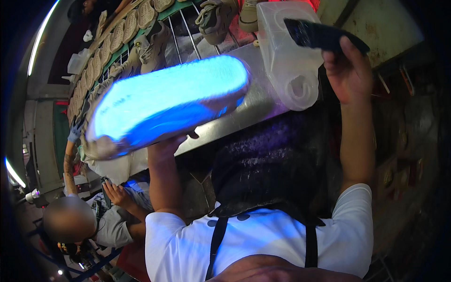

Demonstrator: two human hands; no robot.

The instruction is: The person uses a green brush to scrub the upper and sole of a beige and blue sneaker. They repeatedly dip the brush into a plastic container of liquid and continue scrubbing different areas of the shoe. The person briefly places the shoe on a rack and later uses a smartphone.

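one shoe (pixel 169 91): sole up, tilted, lit bright blue, blurred; held in the air over the near edge of the metal table (pixel 256 96).

one left hand (pixel 167 144): gripping the shoe from its near side; most fingers hidden beneath it.

one right hand (pixel 347 70): raised, closed round a dark brush-like tool (pixel 312 35), thumb against it; tool well apart from the shoe.

one translucent plastic tub (pixel 291 54): at the table's right end, between shoe and right hand; the tool's left part overlaps it in view.

several beige shoes (pixel 157 47), with a row of pale soles (pixel 127 26): beyond the table, about a barred rack (pixel 175 40).

one co-worker (pixel 112 225): lower left, in grey.

handling notes, by judgement: a firm hold on the shoe's side suits best, fingers off the lit sole. a steady, level sole gives the surest working face. for the tool, a light grip and even pressure from end to end; its tip is best kept clear of the tub's rim.
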